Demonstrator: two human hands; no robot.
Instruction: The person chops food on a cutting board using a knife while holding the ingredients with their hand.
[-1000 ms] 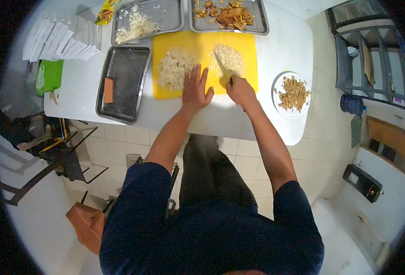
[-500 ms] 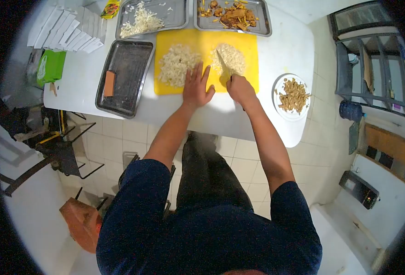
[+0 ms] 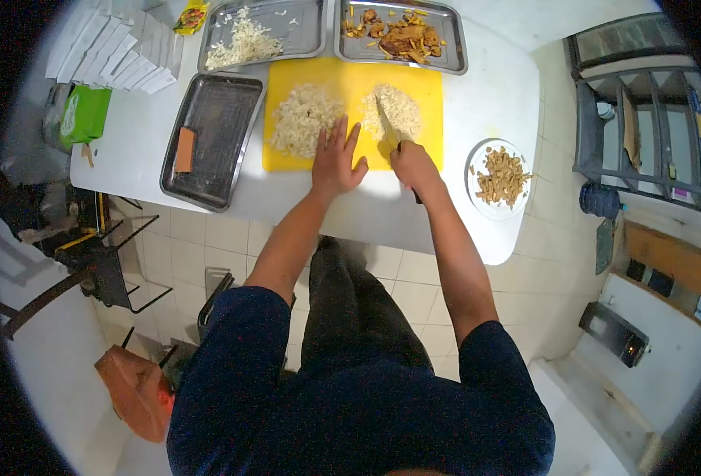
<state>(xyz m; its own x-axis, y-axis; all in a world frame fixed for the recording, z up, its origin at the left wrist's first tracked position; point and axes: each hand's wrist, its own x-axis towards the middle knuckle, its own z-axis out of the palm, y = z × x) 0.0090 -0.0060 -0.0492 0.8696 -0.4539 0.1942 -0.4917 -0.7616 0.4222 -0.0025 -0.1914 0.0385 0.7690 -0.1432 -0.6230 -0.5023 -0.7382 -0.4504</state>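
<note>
My right hand (image 3: 415, 169) is closed round the dark handle of a knife (image 3: 387, 123), whose blade lies over a pile of finely chopped pale food (image 3: 402, 109). That pile rests on the right half of a yellow cutting board (image 3: 353, 79). My left hand (image 3: 337, 165) lies flat at the board's near edge with its fingers spread, holding nothing. Its fingertips are beside a second, coarser pile of pale chopped pieces (image 3: 307, 119) on the left half.
A dark tray (image 3: 215, 143) holding an orange-brown block (image 3: 185, 150) sits left of the board. Behind are a tray (image 3: 307, 40) of pale shreds and a tray (image 3: 455, 47) of browned food. A white plate (image 3: 481, 202) of brown pieces stands right, near the table edge.
The whole view has shifted slightly, with the table lower in the picture. My right hand has turned a little and more of the knife's handle end shows. My left hand keeps its place by the board.
</note>
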